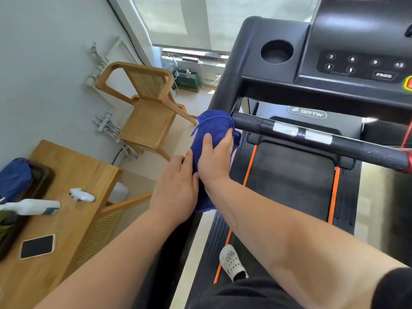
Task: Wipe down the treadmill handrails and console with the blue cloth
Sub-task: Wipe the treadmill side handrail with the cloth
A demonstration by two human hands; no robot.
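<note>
The blue cloth (211, 124) is draped over the treadmill's left handrail, which shows as black (219, 99) only above the cloth. My right hand (215, 162) grips the cloth from above, thumb and fingers curled over it. My left hand (176, 190) sits just behind on the cloth's left side, thumb along the fabric and fingers wrapped out of sight. The black crossbar (367, 150) with silver sensor plates runs to the right. Above it is the console (356, 63) with number keys and a round cup holder (277, 51).
A wooden table (73, 170) at the left holds a spray bottle (33, 207), a phone (38, 246) and a second blue cloth (13, 177) on a dark tray. A wooden chair (145, 112) stands beyond it. A red safety cord (408, 141) hangs at the right. My white shoe (233, 263) is on the belt.
</note>
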